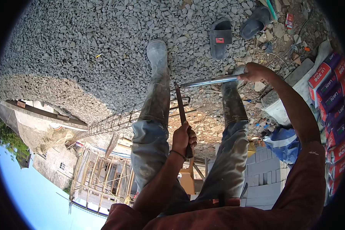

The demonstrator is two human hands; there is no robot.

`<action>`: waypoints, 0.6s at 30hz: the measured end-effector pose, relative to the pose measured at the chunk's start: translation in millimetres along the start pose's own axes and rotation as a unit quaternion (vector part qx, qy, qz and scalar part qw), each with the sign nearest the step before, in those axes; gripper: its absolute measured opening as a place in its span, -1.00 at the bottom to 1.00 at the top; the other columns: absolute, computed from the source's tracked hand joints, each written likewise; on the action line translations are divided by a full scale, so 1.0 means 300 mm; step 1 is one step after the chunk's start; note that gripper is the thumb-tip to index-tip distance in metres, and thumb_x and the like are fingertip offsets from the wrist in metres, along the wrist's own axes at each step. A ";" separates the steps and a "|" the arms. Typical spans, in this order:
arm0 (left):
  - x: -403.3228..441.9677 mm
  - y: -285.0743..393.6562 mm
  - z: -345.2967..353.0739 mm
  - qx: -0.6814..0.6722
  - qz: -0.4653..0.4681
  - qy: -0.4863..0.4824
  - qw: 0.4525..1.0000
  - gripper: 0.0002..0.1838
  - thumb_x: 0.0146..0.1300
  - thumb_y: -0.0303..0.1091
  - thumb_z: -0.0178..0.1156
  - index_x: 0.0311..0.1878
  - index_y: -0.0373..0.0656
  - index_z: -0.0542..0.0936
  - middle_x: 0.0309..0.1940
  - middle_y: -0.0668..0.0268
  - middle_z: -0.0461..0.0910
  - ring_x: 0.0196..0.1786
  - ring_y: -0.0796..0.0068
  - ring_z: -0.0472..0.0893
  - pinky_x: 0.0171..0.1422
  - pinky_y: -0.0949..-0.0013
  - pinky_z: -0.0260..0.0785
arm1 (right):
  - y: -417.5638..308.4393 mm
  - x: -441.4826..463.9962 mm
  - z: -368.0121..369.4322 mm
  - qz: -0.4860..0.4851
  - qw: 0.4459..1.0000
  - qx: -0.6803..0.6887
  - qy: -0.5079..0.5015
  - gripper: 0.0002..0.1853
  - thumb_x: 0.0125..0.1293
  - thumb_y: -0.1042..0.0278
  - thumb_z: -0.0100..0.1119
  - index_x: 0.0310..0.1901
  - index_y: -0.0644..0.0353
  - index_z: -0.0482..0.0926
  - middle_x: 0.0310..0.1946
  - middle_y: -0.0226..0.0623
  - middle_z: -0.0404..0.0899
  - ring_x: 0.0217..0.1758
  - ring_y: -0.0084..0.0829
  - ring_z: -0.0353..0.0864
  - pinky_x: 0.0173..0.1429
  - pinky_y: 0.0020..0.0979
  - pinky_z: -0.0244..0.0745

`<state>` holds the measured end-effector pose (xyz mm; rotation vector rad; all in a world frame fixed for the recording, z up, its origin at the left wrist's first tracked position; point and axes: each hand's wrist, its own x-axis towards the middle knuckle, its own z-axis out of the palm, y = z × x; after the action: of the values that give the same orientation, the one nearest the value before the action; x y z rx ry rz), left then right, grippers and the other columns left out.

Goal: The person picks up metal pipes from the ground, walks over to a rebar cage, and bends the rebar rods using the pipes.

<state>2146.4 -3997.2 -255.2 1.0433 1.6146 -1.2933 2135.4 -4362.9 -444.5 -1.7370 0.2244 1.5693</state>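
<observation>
My left hand [184,138] is closed round a long dark rod [181,105] with a reddish-brown tip. My right hand [255,73], at the end of an outstretched arm, grips one end of a shiny, narrow metal bar [211,81]. Its other end comes close to the rod's tip; whether the two touch I cannot tell. Both lie in front of my legs, in dusty trousers [151,143] and grey rubber boots [157,57]. The exact kind of either tool is not clear.
Crushed gravel [103,42] covers the ground, with a pair of dark slippers [220,40] on it. Red and purple bags [329,88] are stacked at the right, near a blue bag [283,143] and grey blocks [262,165]. A rebar cage [111,120] lies at the left.
</observation>
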 end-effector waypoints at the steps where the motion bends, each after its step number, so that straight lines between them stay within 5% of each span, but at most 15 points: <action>1: 0.008 -0.005 0.001 -0.017 0.001 0.005 1.000 -0.60 0.51 0.05 -0.03 -0.40 0.01 0.34 -0.68 0.47 0.25 -0.74 0.63 0.22 -0.71 0.47 0.07 | 0.002 0.005 -0.020 0.018 0.999 0.014 -0.030 -0.31 0.32 -0.27 0.22 -0.55 0.37 0.61 -0.73 -0.20 0.50 -0.66 -0.34 0.51 -0.44 -0.22 0.44; 7: 0.023 -0.045 -0.013 -0.150 -0.003 -0.056 0.987 -0.67 0.50 -0.01 0.03 -0.31 -0.04 0.46 -0.68 0.45 0.32 -0.73 0.61 0.32 -0.73 0.49 0.19 | 0.014 0.001 -0.066 0.127 0.977 0.121 -0.124 -0.31 0.46 -0.13 0.09 -0.59 0.43 0.56 -0.74 -0.13 0.51 -0.73 -0.46 0.47 -0.68 -0.43 0.26; 11: 0.031 -0.045 -0.027 -0.235 -0.013 -0.109 0.966 -0.69 0.49 -0.04 0.03 -0.24 -0.07 0.52 -0.69 0.43 0.32 -0.70 0.57 0.34 -0.72 0.44 0.21 | 0.028 -0.019 -0.090 0.082 0.973 0.149 -0.154 -0.44 0.56 -0.02 -0.06 -0.30 0.44 0.57 -0.57 -0.11 0.62 -0.66 -0.41 0.57 -0.62 -0.44 0.35; 14: 0.038 -0.042 -0.021 -0.238 -0.010 -0.105 0.966 -0.69 0.50 -0.05 0.02 -0.29 -0.06 0.48 -0.68 0.44 0.29 -0.71 0.56 0.32 -0.72 0.45 0.20 | 0.061 -0.036 -0.113 0.088 0.957 0.254 -0.112 -0.48 0.56 0.01 -0.07 -0.20 0.42 0.58 -0.42 -0.08 0.69 -0.52 -0.35 0.68 -0.46 -0.46 0.53; 17: 0.041 -0.029 -0.009 -0.241 0.001 -0.109 0.964 -0.69 0.50 -0.06 0.02 -0.29 -0.07 0.46 -0.66 0.44 0.28 -0.70 0.56 0.32 -0.72 0.46 0.19 | 0.106 -0.038 -0.121 0.018 0.908 0.416 -0.029 -0.56 0.51 0.11 0.00 -0.09 0.43 0.65 -0.13 -0.01 0.70 -0.16 -0.30 0.74 -0.05 -0.36 0.68; 18: 0.037 -0.023 -0.004 -0.243 0.002 -0.108 0.964 -0.70 0.50 -0.07 0.02 -0.28 -0.07 0.46 -0.65 0.44 0.27 -0.70 0.57 0.31 -0.72 0.47 0.19 | 0.096 -0.059 -0.108 0.020 0.891 0.453 0.007 -0.65 0.47 0.28 0.05 -0.10 0.50 0.62 -0.16 0.03 0.69 -0.20 -0.26 0.75 -0.04 -0.28 0.73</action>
<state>2136.1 -3995.7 -263.2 0.5819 1.6431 -0.9012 2139.4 -4409.5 -442.2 -0.9945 0.8527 1.1693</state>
